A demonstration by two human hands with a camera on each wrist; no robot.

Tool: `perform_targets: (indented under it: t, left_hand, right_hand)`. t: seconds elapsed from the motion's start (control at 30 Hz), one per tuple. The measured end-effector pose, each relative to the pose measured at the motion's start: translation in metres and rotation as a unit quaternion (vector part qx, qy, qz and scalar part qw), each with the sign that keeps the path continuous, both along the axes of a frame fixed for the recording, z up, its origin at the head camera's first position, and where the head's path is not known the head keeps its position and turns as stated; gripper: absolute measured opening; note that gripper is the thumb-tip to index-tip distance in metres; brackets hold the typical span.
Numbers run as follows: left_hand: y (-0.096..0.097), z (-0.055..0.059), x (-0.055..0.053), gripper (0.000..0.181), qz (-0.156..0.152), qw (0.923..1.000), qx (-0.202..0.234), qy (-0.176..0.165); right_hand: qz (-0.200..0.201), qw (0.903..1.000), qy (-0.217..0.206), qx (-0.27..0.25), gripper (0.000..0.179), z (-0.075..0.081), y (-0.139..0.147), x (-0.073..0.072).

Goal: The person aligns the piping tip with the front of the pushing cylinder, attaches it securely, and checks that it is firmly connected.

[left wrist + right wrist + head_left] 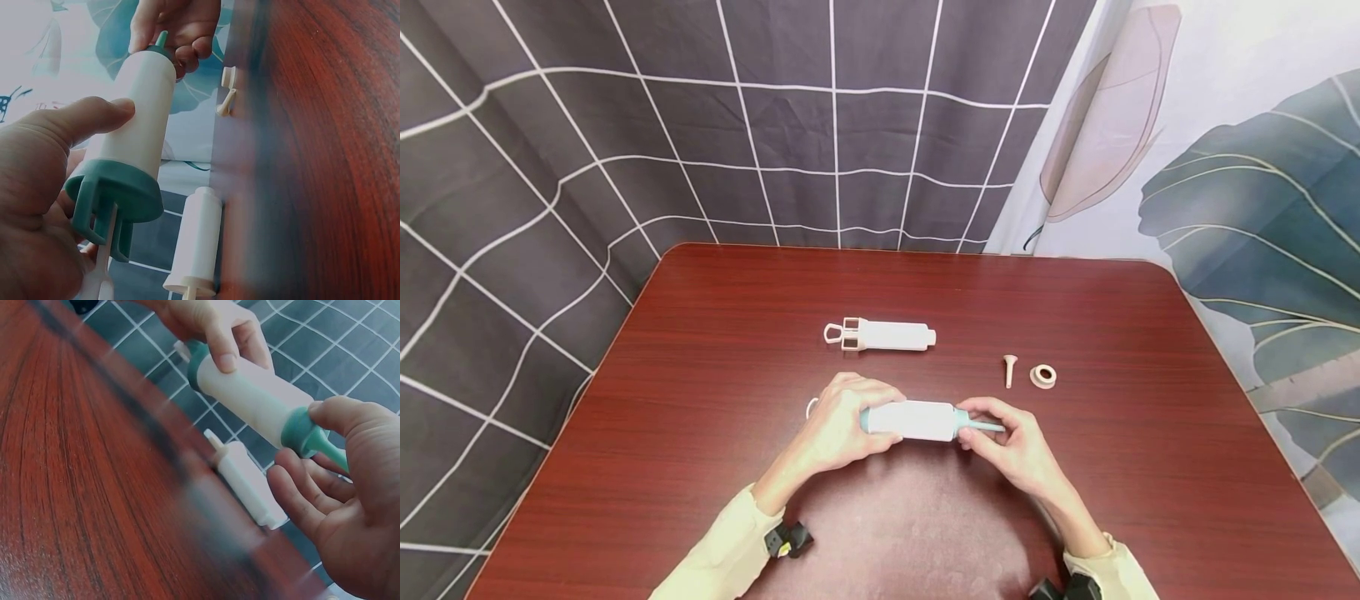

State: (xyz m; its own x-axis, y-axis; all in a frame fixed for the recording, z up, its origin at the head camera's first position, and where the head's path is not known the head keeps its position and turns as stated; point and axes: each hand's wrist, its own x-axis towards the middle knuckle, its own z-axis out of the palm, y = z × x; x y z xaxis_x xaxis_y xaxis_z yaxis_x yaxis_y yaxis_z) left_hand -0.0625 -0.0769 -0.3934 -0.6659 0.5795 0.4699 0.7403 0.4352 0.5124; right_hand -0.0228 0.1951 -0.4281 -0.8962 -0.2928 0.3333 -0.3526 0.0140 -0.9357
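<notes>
A piping syringe with a white barrel (pixel 921 420) and teal end fittings is held level above the near part of the table. My left hand (pixel 844 421) grips the barrel near its handle end, with the thumb along one side. Out of that end, beside the teal finger grips (pixel 119 194), runs a pale plunger rod (pixel 107 250). At the other end my right hand (pixel 1017 443) pinches the teal collar (pixel 301 430) between thumb and fingers. A thin teal nozzle (pixel 988 427) points right out of the collar, past the thumb.
Behind the hands, a second white syringe (pixel 895 335) with beige fittings and a ring handle lies on the red-brown table (pixel 737 300). To its right lie a small beige nozzle (pixel 1010 371) and a beige ring cap (pixel 1042 377). A dark grid-patterned curtain (pixel 790 125) hangs along the back and left.
</notes>
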Motion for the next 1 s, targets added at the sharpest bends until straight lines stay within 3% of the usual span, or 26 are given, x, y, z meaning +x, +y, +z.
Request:
perform_targets:
  t: [0.23,0.43,0.63,0.87,1.0]
  left_hand:
    - [0.0006,-0.0003,-0.0012,0.036,-0.002,1.0,-0.001,0.001]
    - [0.0008,-0.001,-0.0002,0.036,-0.001,1.0,-0.003,-0.004]
    - [0.0009,-0.0015,-0.0004,0.037,-0.003,1.0,0.002,-0.002]
    - [0.0011,0.0009,0.0008,0.037,-0.001,1.0,0.0,-0.005]
    - [0.0007,0.0017,0.0016,0.038,0.0,1.0,0.001,-0.004]
  right_hand:
    - [0.011,0.9998,-0.014,-0.003,0.041,-0.0023,0.0021,0.0]
    - [0.013,0.9998,0.013,-0.012,0.045,-0.0026,0.0021,-0.0008]
    - [-0.004,0.9999,0.007,0.007,0.04,-0.0016,0.0017,-0.0006]
    - [-0.008,0.9995,0.03,-0.01,0.031,0.0004,0.0003,0.0005]
    - [-0.026,0.9995,0.015,0.005,0.027,0.0016,0.0004,0.0023]
